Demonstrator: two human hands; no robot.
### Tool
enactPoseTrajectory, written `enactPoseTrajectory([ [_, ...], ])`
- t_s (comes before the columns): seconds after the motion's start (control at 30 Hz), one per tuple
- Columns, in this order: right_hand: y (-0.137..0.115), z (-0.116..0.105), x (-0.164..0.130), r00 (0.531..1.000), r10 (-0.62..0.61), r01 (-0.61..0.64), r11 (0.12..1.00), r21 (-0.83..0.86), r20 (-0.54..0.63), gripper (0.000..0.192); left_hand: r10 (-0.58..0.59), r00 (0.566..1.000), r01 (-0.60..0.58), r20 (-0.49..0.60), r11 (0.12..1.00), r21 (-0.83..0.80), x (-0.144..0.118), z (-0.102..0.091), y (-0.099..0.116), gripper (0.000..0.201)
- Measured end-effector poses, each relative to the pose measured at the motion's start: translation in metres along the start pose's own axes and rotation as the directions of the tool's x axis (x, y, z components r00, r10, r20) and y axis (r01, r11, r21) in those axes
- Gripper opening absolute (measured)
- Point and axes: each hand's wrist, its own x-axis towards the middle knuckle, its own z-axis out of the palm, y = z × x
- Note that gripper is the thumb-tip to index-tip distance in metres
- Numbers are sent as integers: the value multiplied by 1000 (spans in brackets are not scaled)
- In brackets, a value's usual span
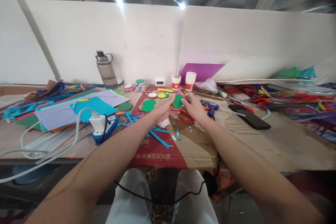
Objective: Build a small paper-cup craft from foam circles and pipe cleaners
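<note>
A green paper disc (178,100) is held up between my two hands above the cardboard-covered table. My left hand (166,109) grips its left edge, and the fingers of my right hand (192,105) pinch its right edge. Under my right hand lies a red ring-shaped handle (187,117), probably of scissors. A clear pen (176,129) rests between my forearms. Beside my left wrist are more green paper discs (149,105) and cut blue paper strips (160,139). A white disc (163,123) sits partly below my left hand.
A blue glue gun (211,107) and a black phone (249,116) lie to the right. Paper cups (190,81) stand at the back. On the left are coloured paper sheets (60,110), a water bottle (105,71) and a blue power adapter (105,131) with a white cable.
</note>
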Motion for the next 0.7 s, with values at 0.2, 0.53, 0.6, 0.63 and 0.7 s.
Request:
enactPoseTrajectory([
  [0.2,-1,-2,0,974,-179,163,979,-121,-136,26,63,995,-63,71,998,-14,1,-2,-1,28],
  [0.53,-5,-7,1,951,-285,275,957,-96,-119,18,124,991,-126,56,991,44,2,-3,-3,31],
  [0.6,-5,-6,1,953,-279,270,959,-88,-116,14,147,989,-149,37,986,80,3,-5,-3,32],
  [0.63,-6,-6,1,952,-282,272,958,-94,-116,11,157,987,-159,33,982,101,3,-6,-3,33],
  [0.7,-7,-7,0,947,-300,286,951,-119,-116,7,173,985,-175,30,976,133,4,-8,-4,34],
])
